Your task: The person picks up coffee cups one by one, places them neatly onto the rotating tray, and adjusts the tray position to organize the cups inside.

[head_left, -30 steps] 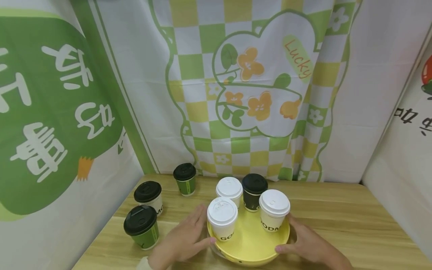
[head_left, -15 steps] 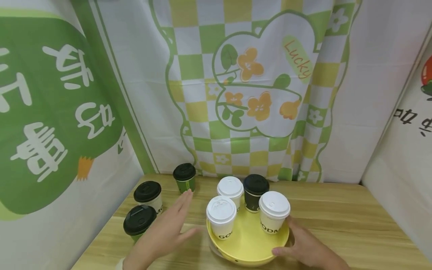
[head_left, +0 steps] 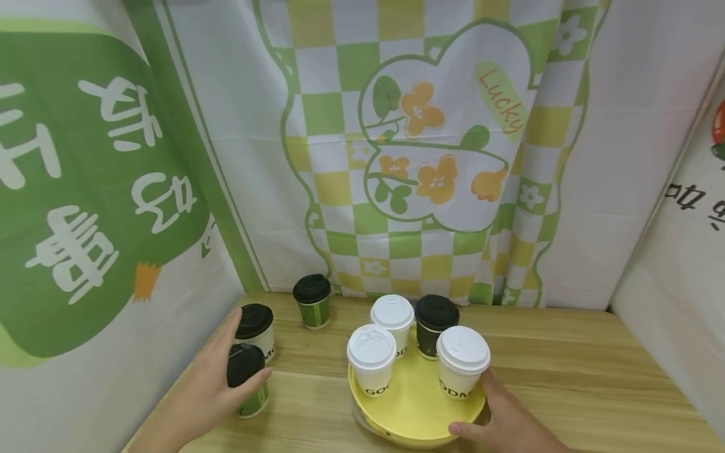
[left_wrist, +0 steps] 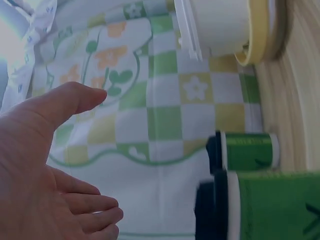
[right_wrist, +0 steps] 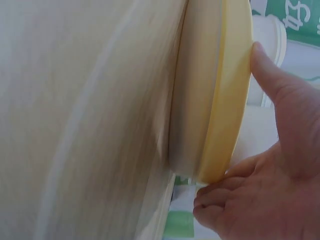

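Observation:
My left hand, fingers spread and thumb apart, is beside the green cup with a black lid and hides part of it. Nothing is in its palm in the left wrist view. On the right, my right hand holds the rim of a round yellow tray, thumb in front and fingers behind. The tray sits on a paler base. Standing on it are a front white-lidded cup, a back white-lidded cup, a right white-lidded cup and a black cup.
Behind the left hand stands a white cup with a black lid. A smaller green cup is near the back edge of the wooden table. A checkered curtain hangs behind, with cloth walls at both sides.
My left hand has let go of the tray and moved left to the green cup. The tray has turned slightly, its back cups shifting right. My right hand stays at the rim.

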`<state>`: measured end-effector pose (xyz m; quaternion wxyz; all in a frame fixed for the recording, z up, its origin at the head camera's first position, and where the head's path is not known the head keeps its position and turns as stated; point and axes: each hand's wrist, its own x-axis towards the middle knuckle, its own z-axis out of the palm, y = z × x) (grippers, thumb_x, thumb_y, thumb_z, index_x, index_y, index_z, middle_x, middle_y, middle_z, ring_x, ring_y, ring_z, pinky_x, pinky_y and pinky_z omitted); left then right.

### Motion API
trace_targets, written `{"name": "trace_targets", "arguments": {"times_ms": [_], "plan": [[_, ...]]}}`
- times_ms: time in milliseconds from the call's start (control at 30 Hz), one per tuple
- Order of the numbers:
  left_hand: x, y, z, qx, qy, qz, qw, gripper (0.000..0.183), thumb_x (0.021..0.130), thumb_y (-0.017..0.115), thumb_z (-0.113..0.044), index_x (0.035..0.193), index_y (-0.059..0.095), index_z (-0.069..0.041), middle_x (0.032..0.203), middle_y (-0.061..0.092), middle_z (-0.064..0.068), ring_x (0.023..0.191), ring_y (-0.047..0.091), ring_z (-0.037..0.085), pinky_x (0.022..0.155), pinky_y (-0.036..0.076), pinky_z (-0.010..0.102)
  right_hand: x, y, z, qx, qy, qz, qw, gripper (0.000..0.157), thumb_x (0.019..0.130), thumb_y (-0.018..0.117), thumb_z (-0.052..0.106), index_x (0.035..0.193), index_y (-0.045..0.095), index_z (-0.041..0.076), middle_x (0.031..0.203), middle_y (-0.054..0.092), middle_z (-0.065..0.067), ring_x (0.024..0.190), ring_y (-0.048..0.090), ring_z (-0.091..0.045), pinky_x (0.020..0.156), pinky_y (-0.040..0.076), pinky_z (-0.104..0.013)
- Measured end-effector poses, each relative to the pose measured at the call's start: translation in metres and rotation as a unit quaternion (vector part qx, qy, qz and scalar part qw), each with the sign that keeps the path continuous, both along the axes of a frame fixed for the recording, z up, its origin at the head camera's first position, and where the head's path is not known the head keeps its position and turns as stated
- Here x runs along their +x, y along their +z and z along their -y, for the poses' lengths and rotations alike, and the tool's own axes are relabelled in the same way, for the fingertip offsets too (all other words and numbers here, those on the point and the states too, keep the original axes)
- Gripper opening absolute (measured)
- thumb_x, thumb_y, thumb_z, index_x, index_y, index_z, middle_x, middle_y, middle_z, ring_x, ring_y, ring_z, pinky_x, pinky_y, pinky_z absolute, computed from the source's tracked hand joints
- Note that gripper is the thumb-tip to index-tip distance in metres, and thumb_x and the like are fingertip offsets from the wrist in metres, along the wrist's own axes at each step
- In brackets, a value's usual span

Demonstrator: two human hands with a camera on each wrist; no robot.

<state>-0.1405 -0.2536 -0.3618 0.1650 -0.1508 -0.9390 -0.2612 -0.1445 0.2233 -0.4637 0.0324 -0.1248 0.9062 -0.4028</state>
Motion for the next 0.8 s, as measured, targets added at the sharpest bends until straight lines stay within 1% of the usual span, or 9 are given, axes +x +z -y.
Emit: {"name": "trace_targets", "arguments": {"times_ms": [67, 133, 233, 333, 433, 500, 633, 767, 800], "plan": [[0.000, -0.005, 0.013, 0.010, 0.017, 0.014, 0.9997, 0.119, 0.090, 0.084, -0.045, 0.169, 0.007, 0.000, 0.168, 0.025, 0.036, 0.149, 0.034, 0.060, 0.110, 0.039, 0.077, 0.001, -0.001, 0.002, -0.005, -0.001, -0.003, 1.000, 0.131, 0.080, 0.091, 0.048, 0.169, 0.004, 0.006, 0.173, 0.015, -0.031, 0.157, 0.024, -0.055, 0.121, 0.029, -0.074], [0.001, -0.010, 0.024, 0.011, 0.038, 0.038, 0.9985, 0.123, 0.089, 0.084, -0.048, 0.169, 0.003, 0.001, 0.168, 0.023, 0.038, 0.149, 0.033, 0.061, 0.110, 0.038, 0.078, 0.002, -0.002, 0.004, -0.013, -0.004, -0.009, 1.000, 0.131, 0.080, 0.092, 0.048, 0.168, 0.004, 0.004, 0.172, 0.016, -0.033, 0.156, 0.024, -0.056, 0.122, 0.027, -0.075], [0.000, -0.020, 0.042, 0.014, 0.062, 0.077, 0.9950, 0.126, 0.089, 0.083, -0.051, 0.167, 0.002, 0.006, 0.166, 0.022, 0.041, 0.147, 0.031, 0.064, 0.109, 0.037, 0.079, 0.005, -0.002, 0.009, -0.013, -0.017, -0.014, 1.000, 0.131, 0.079, 0.092, 0.049, 0.167, 0.007, 0.003, 0.170, 0.020, -0.035, 0.154, 0.027, -0.058, 0.121, 0.029, -0.075], [-0.003, -0.031, 0.059, 0.002, 0.077, 0.113, 0.9906, 0.126, 0.089, 0.082, -0.053, 0.165, 0.005, 0.011, 0.164, 0.024, 0.043, 0.144, 0.032, 0.066, 0.108, 0.037, 0.080, 0.008, -0.003, 0.014, -0.006, -0.041, -0.003, 0.999, 0.132, 0.079, 0.092, 0.050, 0.167, 0.006, 0.002, 0.168, 0.021, -0.037, 0.152, 0.029, -0.061, 0.118, 0.032, -0.077], [-0.008, -0.043, 0.071, -0.003, 0.079, 0.141, 0.9868, 0.124, 0.089, 0.082, -0.053, 0.162, 0.009, 0.015, 0.163, 0.026, 0.044, 0.143, 0.033, 0.067, 0.108, 0.037, 0.081, 0.010, -0.005, 0.018, 0.005, -0.065, 0.014, 0.998, 0.133, 0.078, 0.091, 0.053, 0.166, 0.007, 0.001, 0.167, 0.023, -0.038, 0.151, 0.030, -0.063, 0.117, 0.033, -0.078], [-0.013, -0.051, 0.076, 0.006, 0.078, 0.164, 0.9833, 0.123, 0.089, 0.081, -0.053, 0.161, 0.010, 0.016, 0.163, 0.024, 0.044, 0.144, 0.030, 0.068, 0.111, 0.035, 0.081, 0.012, -0.006, 0.020, 0.008, -0.072, 0.019, 0.997, 0.133, 0.078, 0.091, 0.054, 0.166, 0.007, 0.000, 0.166, 0.024, -0.038, 0.151, 0.030, -0.063, 0.117, 0.032, -0.078], [-0.020, -0.064, 0.080, 0.041, 0.075, 0.223, 0.9710, 0.122, 0.092, 0.079, -0.054, 0.162, 0.007, 0.016, 0.167, 0.016, 0.043, 0.150, 0.021, 0.065, 0.118, 0.030, 0.077, 0.016, -0.007, 0.021, 0.011, -0.070, 0.013, 0.997, 0.130, 0.079, 0.090, 0.054, 0.164, 0.010, -0.003, 0.164, 0.028, -0.039, 0.149, 0.032, -0.063, 0.117, 0.033, -0.078], [-0.024, -0.075, 0.074, 0.069, 0.079, 0.251, 0.9623, 0.120, 0.093, 0.078, -0.054, 0.163, 0.008, 0.015, 0.168, 0.014, 0.042, 0.152, 0.020, 0.063, 0.121, 0.032, 0.073, 0.018, -0.006, 0.018, -0.020, -0.048, -0.008, 0.999, 0.126, 0.079, 0.091, 0.052, 0.166, 0.013, 0.003, 0.166, 0.032, -0.032, 0.152, 0.033, -0.057, 0.119, 0.030, -0.077], [-0.025, -0.077, 0.072, 0.079, 0.077, 0.256, 0.9605, 0.119, 0.093, 0.078, -0.054, 0.163, 0.009, 0.014, 0.168, 0.014, 0.042, 0.153, 0.021, 0.062, 0.121, 0.032, 0.072, 0.019, -0.005, 0.016, -0.022, -0.048, -0.003, 0.999, 0.127, 0.079, 0.091, 0.053, 0.167, 0.012, 0.005, 0.167, 0.031, -0.032, 0.152, 0.033, -0.057, 0.119, 0.030, -0.077]]}}
